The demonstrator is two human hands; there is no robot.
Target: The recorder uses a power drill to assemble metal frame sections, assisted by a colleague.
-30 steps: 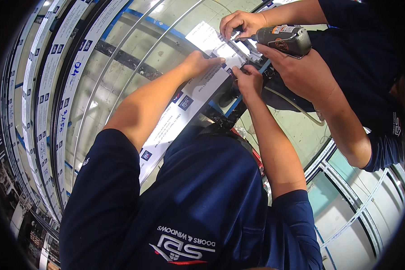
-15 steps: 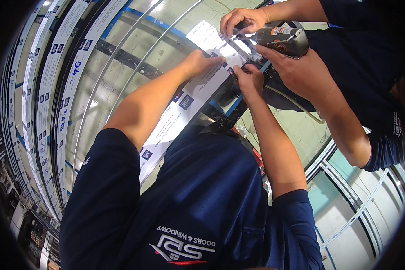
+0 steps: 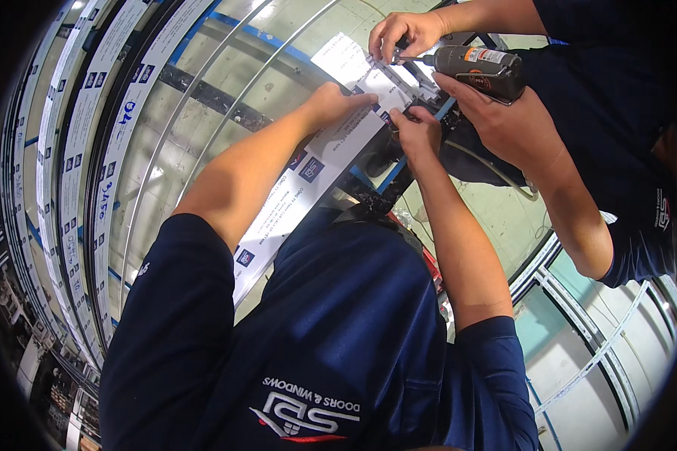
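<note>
- Work appears part done, in my judgement: the white bar (image 3: 282, 214) meets a grey metal strip (image 3: 396, 78) at its far end, where a co-worker's power driver (image 3: 478, 69) points.
- Fastening seems unfinished; fixings set or remaining cannot be counted from where I stand.
- Bar location: centre, slanting from near left to far right.
- Left hand (image 3: 340, 107): thumb pressed on the bar's top; fingers partly hidden.
- Right hand (image 3: 417, 134): thumb and bent fingers pinching the bar's near edge.
- Containers: none identifiable.
- Far left: long wrapped bars (image 3: 124, 113).
</note>
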